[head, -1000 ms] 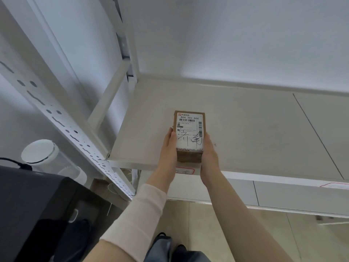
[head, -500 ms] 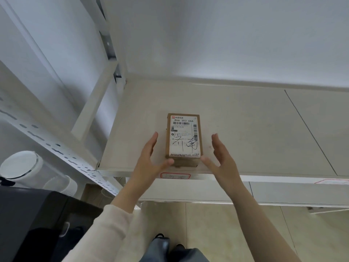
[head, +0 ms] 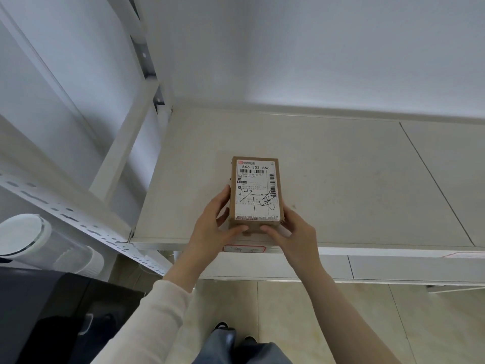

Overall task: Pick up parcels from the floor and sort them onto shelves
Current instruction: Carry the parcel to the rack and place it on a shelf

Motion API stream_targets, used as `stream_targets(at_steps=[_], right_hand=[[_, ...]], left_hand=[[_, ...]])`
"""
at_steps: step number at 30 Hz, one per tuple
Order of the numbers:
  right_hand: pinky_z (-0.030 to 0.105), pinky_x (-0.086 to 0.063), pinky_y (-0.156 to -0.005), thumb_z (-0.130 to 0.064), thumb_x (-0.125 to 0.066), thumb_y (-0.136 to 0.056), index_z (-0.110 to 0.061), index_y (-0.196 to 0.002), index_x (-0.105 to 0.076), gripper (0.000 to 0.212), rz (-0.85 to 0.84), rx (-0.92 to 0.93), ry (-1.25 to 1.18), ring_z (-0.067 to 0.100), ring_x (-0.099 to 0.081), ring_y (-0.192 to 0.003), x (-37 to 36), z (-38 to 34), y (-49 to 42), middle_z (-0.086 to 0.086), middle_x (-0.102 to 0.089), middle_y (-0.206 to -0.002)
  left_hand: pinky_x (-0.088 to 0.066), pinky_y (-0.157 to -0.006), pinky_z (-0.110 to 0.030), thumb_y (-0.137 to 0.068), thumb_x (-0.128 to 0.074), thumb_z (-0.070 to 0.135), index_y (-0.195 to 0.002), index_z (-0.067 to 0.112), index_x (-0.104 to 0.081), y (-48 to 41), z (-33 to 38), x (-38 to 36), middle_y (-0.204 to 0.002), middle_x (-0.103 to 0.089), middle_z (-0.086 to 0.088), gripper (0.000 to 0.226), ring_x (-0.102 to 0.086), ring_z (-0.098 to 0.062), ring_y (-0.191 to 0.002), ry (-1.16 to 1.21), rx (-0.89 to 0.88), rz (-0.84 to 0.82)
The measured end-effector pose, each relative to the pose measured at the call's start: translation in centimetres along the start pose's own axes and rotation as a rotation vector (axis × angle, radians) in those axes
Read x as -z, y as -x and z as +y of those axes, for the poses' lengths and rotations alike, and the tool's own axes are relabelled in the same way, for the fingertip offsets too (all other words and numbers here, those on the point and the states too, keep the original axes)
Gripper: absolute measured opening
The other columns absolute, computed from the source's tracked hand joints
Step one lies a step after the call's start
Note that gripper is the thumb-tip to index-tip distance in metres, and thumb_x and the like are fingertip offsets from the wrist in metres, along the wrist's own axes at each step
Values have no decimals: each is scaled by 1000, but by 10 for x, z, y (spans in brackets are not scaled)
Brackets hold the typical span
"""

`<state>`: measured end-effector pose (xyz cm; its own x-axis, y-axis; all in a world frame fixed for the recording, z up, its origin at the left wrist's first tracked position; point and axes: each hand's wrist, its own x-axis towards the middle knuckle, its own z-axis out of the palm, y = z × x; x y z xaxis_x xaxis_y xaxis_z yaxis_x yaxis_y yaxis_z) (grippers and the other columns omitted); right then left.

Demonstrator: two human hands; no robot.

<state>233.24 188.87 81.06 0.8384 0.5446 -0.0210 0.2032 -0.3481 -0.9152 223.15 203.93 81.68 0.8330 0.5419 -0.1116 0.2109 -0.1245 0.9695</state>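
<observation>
A small brown cardboard parcel (head: 256,190) with a white shipping label and black handwriting lies flat on the beige shelf board (head: 341,185), near its front edge. My left hand (head: 212,229) grips its left side and near end, thumb pressed on the front face. My right hand (head: 291,232) grips the right side and near end the same way. A red-bordered tag (head: 244,249) is stuck on the shelf's front lip just below the parcel.
White perforated uprights and braces (head: 123,143) of the rack stand at left. A lower shelf (head: 393,269) shows beneath. A white cylindrical appliance (head: 39,245) and a black box (head: 52,311) sit at lower left. Tiled floor (head: 354,324) and my shoes lie below.
One second ago both hands held the parcel; half a second ago they had let go and spread open beside it. Now both hands are closed on its near end again.
</observation>
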Motion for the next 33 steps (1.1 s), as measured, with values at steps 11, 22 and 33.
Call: stream_targets(at_steps=[11,22,33], right_hand=[[-4,-39,-84,-16,-75,-77,-15,-137,-51,65,3,25,32,-7,-60,-97,-4,-9,-45,-12,-62,-115],[1,-44,-82,-15,-75,-75,-16,-133,-55,61,-1,11,3,-26,-56,-87,-2,-7,-77,-15,-64,-106],[2,-45,-83,-13,-74,-76,-13,-135,-53,63,-2,16,-8,-26,-56,-89,-2,-3,-83,-8,-66,-113]], left_hand=[[-44,-97,-10,-74,-75,2,-145,19,-33,-47,4,4,-147,-45,1,85,-42,-3,-128,52,-13,5],[-48,-97,-17,-70,-77,-1,-141,19,-39,-80,4,6,-138,-52,4,83,-45,-6,-129,123,14,-3],[-49,-93,-13,-69,-77,-3,-138,16,-42,-87,1,4,-133,-54,4,80,-47,-9,-128,129,18,18]])
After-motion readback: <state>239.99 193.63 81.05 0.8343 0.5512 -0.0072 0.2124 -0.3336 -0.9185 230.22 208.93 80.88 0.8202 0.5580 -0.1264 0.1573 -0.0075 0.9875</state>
